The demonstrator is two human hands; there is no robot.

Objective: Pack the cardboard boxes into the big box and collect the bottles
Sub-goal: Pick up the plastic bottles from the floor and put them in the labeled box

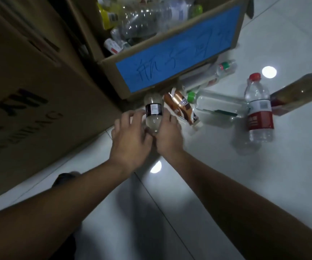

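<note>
Both hands, left hand (130, 139) and right hand (167, 136), wrapped round a clear black-label bottle (153, 113) on the white floor (226, 175), just beside the blue-label cardboard box (170, 59)

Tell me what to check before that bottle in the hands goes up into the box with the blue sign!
1. Both hands on the black-label bottle: ok, left hand and right hand flank it.
2. Firm hold: cannot tell, fingers are blurred.
3. Cap on: cannot tell, the neck is hidden.
4. Room in the blue-sign box: ok, open on top, bottles already inside.
5. Loose bottles nearby: not ok, the brown-label bottle lies right beside it.
6. Red-label bottle: ok, upright and apart.
</note>
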